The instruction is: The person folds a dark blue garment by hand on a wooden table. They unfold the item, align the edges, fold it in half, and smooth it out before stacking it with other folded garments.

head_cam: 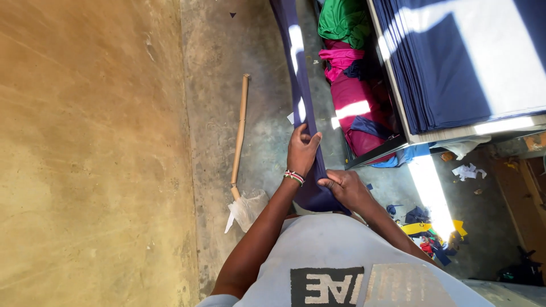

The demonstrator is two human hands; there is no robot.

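Observation:
A long strip of navy blue fabric (297, 74) runs from the top of the view down to my body. My left hand (301, 149), with a beaded bracelet on the wrist, pinches the strip's edge with fingers and thumb. Just below and to the right, my right hand (344, 187) is closed on the same fabric where it bunches against my grey shirt. The two hands are about a hand's width apart.
A thick stack of navy cloth (455, 62) lies on a table at the upper right, with pink (355, 108) and green (341, 20) fabric bundled beneath. A wooden stick (240, 131) and a plastic bag (245, 209) lie on the concrete floor. Coloured fabric scraps (426, 230) are scattered at the right.

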